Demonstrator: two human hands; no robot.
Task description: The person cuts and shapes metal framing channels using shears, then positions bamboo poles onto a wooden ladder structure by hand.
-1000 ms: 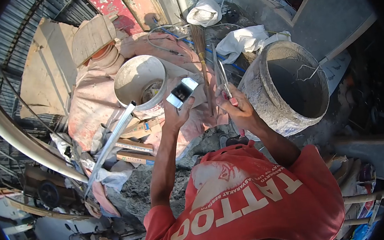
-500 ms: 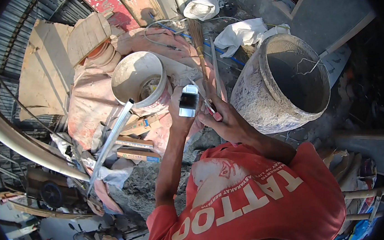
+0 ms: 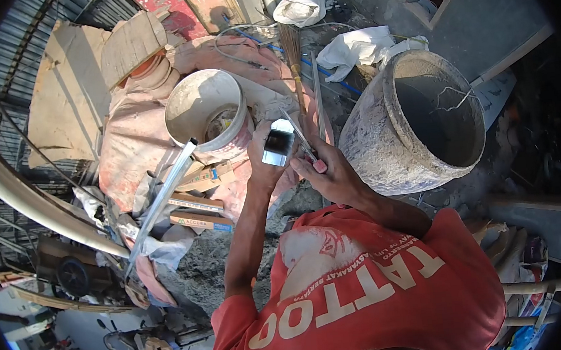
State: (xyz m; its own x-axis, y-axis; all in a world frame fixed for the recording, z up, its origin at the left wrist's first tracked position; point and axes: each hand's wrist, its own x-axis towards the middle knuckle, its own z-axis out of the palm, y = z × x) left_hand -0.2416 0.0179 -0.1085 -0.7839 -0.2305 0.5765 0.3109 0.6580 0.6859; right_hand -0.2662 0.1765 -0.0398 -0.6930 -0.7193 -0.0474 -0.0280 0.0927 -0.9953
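Observation:
My left hand (image 3: 263, 155) is closed around a short piece of shiny metal channel (image 3: 279, 142), whose dark hollow faces up. My right hand (image 3: 331, 172) is wrapped round snips with red handles (image 3: 320, 166). Their pale blades lie along the right side of the channel piece. A pale bucket (image 3: 179, 110) stands just beyond my left hand, and a long metal channel (image 3: 163, 202) leans to its left.
A large mortar-crusted tub (image 3: 374, 140) stands at the right. A broom (image 3: 293, 57) and a white sack (image 3: 356, 48) lie beyond my hands. Cardboard boxes (image 3: 201, 220) lie at the left, near a curved white pipe (image 3: 43, 212).
My left hand has moved right with the channel piece, turning it more upright. My right hand has lowered the snips from a raised position to the piece's right side.

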